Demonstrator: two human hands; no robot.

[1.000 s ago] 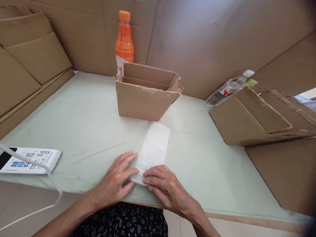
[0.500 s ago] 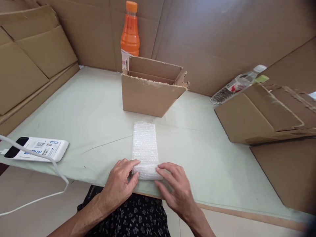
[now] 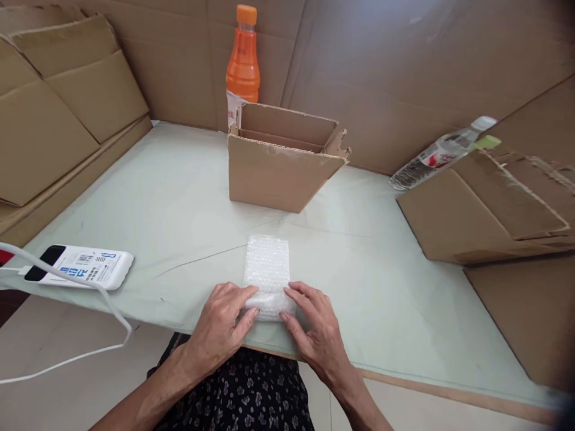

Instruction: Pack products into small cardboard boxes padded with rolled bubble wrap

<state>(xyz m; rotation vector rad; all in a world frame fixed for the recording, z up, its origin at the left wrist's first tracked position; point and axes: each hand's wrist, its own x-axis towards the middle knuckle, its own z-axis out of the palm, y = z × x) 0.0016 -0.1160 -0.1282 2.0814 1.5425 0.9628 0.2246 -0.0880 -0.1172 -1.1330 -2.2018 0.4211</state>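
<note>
A strip of clear bubble wrap (image 3: 268,260) lies flat on the table, with its near end folded over into a thicker band. My left hand (image 3: 223,317) grips the left edge of that folded band between thumb and fingers. At the right edge, my right hand (image 3: 317,326) holds the band in the same way, thumb nearer to me and fingers on top. Whether anything is wrapped inside the fold I cannot tell.
An open cardboard box (image 3: 269,176) stands beyond the wrap, with an orange drink bottle (image 3: 243,66) behind it. To the left lies a white power bank (image 3: 90,266) with a white cable (image 3: 105,296). Cardboard boxes (image 3: 467,209) and a tilted clear bottle (image 3: 442,154) are on the right.
The near end of the bubble wrap has been folded further, so the flat part is shorter. My right thumb has come in onto the band. The view has shifted slightly.
</note>
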